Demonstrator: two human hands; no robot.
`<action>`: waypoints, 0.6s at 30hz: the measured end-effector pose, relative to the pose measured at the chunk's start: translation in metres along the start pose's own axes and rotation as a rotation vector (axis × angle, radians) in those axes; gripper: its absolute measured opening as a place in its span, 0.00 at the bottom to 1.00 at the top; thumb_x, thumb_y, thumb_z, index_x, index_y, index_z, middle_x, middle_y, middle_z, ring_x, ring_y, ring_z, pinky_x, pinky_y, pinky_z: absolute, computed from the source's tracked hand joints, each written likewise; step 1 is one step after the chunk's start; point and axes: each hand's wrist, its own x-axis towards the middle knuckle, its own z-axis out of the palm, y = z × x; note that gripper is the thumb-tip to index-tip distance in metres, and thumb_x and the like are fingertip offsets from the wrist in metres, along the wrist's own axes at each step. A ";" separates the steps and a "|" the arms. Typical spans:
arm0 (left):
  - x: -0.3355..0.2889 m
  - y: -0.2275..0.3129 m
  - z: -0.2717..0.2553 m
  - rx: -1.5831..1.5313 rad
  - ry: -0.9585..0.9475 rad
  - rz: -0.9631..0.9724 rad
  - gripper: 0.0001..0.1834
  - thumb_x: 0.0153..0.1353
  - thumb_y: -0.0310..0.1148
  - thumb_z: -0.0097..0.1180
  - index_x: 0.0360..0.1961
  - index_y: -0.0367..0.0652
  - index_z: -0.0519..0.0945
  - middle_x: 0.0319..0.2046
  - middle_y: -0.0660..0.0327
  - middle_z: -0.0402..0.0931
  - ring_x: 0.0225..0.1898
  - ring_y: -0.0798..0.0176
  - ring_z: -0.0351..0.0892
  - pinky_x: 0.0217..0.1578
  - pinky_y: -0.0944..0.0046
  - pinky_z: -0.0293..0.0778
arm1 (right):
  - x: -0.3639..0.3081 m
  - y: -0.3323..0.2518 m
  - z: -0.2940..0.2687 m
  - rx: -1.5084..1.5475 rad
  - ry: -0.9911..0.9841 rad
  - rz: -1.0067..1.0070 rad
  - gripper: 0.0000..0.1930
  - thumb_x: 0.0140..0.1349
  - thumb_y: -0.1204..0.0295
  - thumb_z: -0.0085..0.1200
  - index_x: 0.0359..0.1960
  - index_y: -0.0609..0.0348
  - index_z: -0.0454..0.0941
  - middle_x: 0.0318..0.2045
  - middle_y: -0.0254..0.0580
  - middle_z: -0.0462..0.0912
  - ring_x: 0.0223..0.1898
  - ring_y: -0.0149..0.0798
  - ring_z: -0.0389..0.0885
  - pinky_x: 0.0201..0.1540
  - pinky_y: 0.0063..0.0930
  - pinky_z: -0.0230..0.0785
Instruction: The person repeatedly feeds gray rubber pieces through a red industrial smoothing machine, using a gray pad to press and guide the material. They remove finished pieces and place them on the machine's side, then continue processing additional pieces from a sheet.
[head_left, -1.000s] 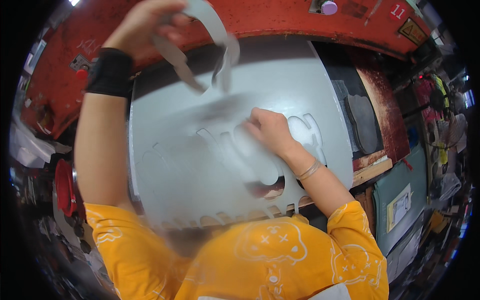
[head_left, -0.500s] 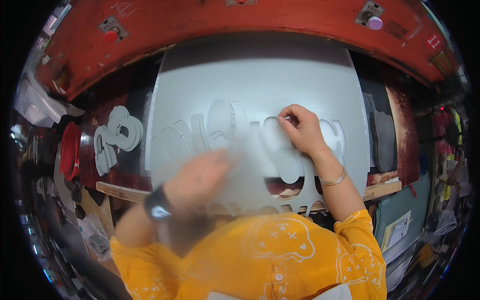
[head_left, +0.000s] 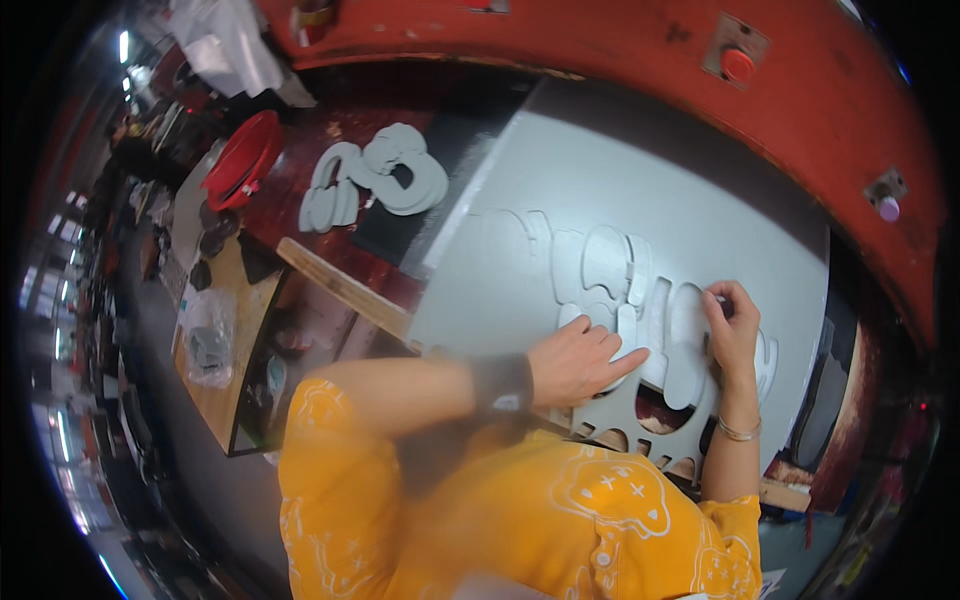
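A large pale grey-green sheet [head_left: 720, 215] lies before me with sole-shaped and curved pieces cut into it. At the upper right edge of a long sole-shaped piece [head_left: 686, 345], my right hand [head_left: 737, 325] has its thumb and fingers bent together in a pinch. My left hand [head_left: 578, 362] rests over the near part of the sheet, beside smaller curved pieces [head_left: 627, 322]; its fingers are apart, and it partly covers the cut-outs there. Left of that piece sits a rounded cut-out [head_left: 605, 258] with narrow strips beside it.
Stacked curved pieces [head_left: 400, 170] lie on the dark red table at the left, near a red bowl-like container [head_left: 243, 160]. A red machine beam [head_left: 600, 40] with a red button [head_left: 738, 65] spans the far side. A wooden edge strip [head_left: 340, 288] borders the table.
The view has swung left and tilted. My left hand, blurred before, has come to the cut pieces near the middle. My right hand stays at the sole-shaped piece.
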 end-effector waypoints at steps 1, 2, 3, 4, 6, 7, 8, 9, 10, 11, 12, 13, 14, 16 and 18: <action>0.001 -0.004 -0.006 -0.093 0.031 0.009 0.32 0.51 0.31 0.50 0.62 0.41 0.66 0.26 0.58 0.71 0.31 0.57 0.73 0.39 0.57 0.67 | 0.000 -0.004 -0.001 0.013 0.006 0.015 0.05 0.56 0.75 0.57 0.33 0.62 0.77 0.25 0.33 0.77 0.27 0.26 0.71 0.33 0.20 0.66; 0.002 -0.010 -0.014 -0.257 0.059 -0.037 0.31 0.52 0.31 0.47 0.61 0.41 0.67 0.23 0.58 0.70 0.26 0.61 0.72 0.34 0.58 0.69 | -0.001 -0.011 -0.002 0.024 0.017 0.032 0.05 0.56 0.76 0.57 0.34 0.62 0.77 0.26 0.33 0.77 0.28 0.26 0.71 0.34 0.20 0.66; 0.005 -0.020 -0.021 -0.482 -0.036 -0.125 0.30 0.52 0.29 0.47 0.61 0.41 0.68 0.25 0.57 0.71 0.27 0.61 0.73 0.33 0.60 0.70 | -0.002 -0.019 -0.002 0.010 0.044 0.127 0.06 0.57 0.76 0.57 0.35 0.62 0.77 0.27 0.33 0.77 0.29 0.26 0.71 0.34 0.20 0.66; 0.009 -0.033 -0.030 -0.710 -0.106 -0.194 0.29 0.53 0.28 0.47 0.60 0.41 0.68 0.28 0.57 0.72 0.28 0.61 0.73 0.32 0.62 0.71 | -0.006 -0.029 0.001 -0.064 0.164 -0.033 0.10 0.54 0.77 0.57 0.39 0.61 0.77 0.31 0.38 0.77 0.32 0.33 0.72 0.38 0.25 0.67; 0.015 -0.058 -0.045 -1.199 -0.183 -0.324 0.28 0.54 0.26 0.44 0.59 0.41 0.70 0.28 0.59 0.71 0.24 0.67 0.70 0.29 0.67 0.71 | -0.017 -0.052 0.004 -0.142 0.153 -0.426 0.13 0.51 0.77 0.58 0.40 0.61 0.77 0.36 0.43 0.77 0.36 0.41 0.74 0.41 0.31 0.68; 0.019 -0.064 -0.049 -1.286 -0.160 -0.350 0.25 0.59 0.30 0.42 0.60 0.42 0.70 0.25 0.63 0.69 0.23 0.70 0.67 0.28 0.69 0.70 | -0.024 -0.064 0.007 -0.169 0.165 -0.583 0.15 0.50 0.77 0.58 0.41 0.61 0.77 0.38 0.45 0.78 0.38 0.45 0.75 0.43 0.33 0.69; 0.023 -0.072 -0.054 -1.516 -0.177 -0.435 0.23 0.64 0.33 0.40 0.60 0.43 0.70 0.22 0.67 0.67 0.23 0.73 0.65 0.27 0.70 0.68 | -0.032 -0.072 0.017 -0.159 -0.053 -0.650 0.18 0.48 0.77 0.59 0.43 0.61 0.77 0.42 0.49 0.77 0.41 0.50 0.75 0.46 0.37 0.68; 0.028 -0.081 -0.059 -1.458 -0.200 -0.343 0.22 0.68 0.37 0.39 0.60 0.43 0.71 0.19 0.70 0.62 0.23 0.75 0.63 0.26 0.72 0.66 | -0.041 -0.078 0.029 -0.127 -0.252 -0.686 0.20 0.45 0.77 0.59 0.45 0.60 0.76 0.45 0.52 0.77 0.45 0.55 0.75 0.49 0.41 0.68; 0.033 -0.086 -0.063 -1.431 -0.177 -0.339 0.22 0.68 0.38 0.40 0.59 0.43 0.73 0.18 0.71 0.60 0.22 0.75 0.61 0.25 0.73 0.63 | -0.050 -0.084 0.042 -0.155 -0.290 -0.684 0.23 0.45 0.77 0.60 0.47 0.60 0.75 0.50 0.53 0.74 0.48 0.56 0.73 0.51 0.42 0.68; 0.040 -0.094 -0.071 -1.301 -0.226 -0.339 0.20 0.67 0.38 0.42 0.55 0.42 0.75 0.18 0.71 0.60 0.20 0.73 0.60 0.24 0.71 0.62 | -0.054 -0.088 0.051 -0.232 -0.396 -0.657 0.25 0.45 0.77 0.60 0.50 0.59 0.74 0.54 0.55 0.72 0.52 0.57 0.72 0.53 0.43 0.67; 0.049 -0.100 -0.078 -1.186 -0.239 -0.255 0.19 0.65 0.37 0.43 0.52 0.41 0.77 0.18 0.70 0.59 0.19 0.72 0.59 0.23 0.70 0.62 | -0.056 -0.091 0.052 -0.267 -0.329 -0.653 0.26 0.46 0.76 0.61 0.51 0.58 0.73 0.56 0.56 0.70 0.55 0.57 0.70 0.55 0.43 0.65; 0.057 -0.103 -0.084 -1.233 -0.301 -0.345 0.19 0.66 0.38 0.44 0.51 0.40 0.78 0.18 0.70 0.59 0.19 0.72 0.59 0.23 0.69 0.62 | -0.056 -0.092 0.054 -0.352 -0.331 -0.637 0.26 0.47 0.74 0.62 0.52 0.58 0.72 0.58 0.56 0.68 0.57 0.57 0.68 0.57 0.43 0.64; 0.063 -0.105 -0.090 -1.276 -0.360 -0.447 0.19 0.66 0.38 0.44 0.50 0.39 0.78 0.17 0.71 0.59 0.19 0.71 0.59 0.23 0.68 0.61 | -0.057 -0.094 0.055 -0.439 -0.331 -0.597 0.27 0.48 0.73 0.63 0.53 0.57 0.71 0.60 0.57 0.66 0.60 0.58 0.66 0.60 0.43 0.62; 0.074 -0.104 -0.096 -1.300 -0.431 -0.559 0.20 0.66 0.41 0.45 0.47 0.38 0.80 0.17 0.70 0.61 0.19 0.70 0.60 0.23 0.69 0.62 | -0.053 -0.097 0.051 -0.213 -0.253 -0.557 0.28 0.47 0.73 0.64 0.54 0.54 0.70 0.56 0.54 0.70 0.56 0.55 0.69 0.57 0.42 0.63; 0.081 -0.099 -0.095 -1.303 -0.478 -0.545 0.20 0.67 0.42 0.44 0.47 0.39 0.80 0.18 0.70 0.63 0.18 0.70 0.60 0.24 0.69 0.65 | -0.048 -0.100 0.047 -0.102 -0.207 -0.445 0.27 0.46 0.73 0.64 0.52 0.53 0.71 0.50 0.50 0.74 0.50 0.52 0.73 0.52 0.41 0.65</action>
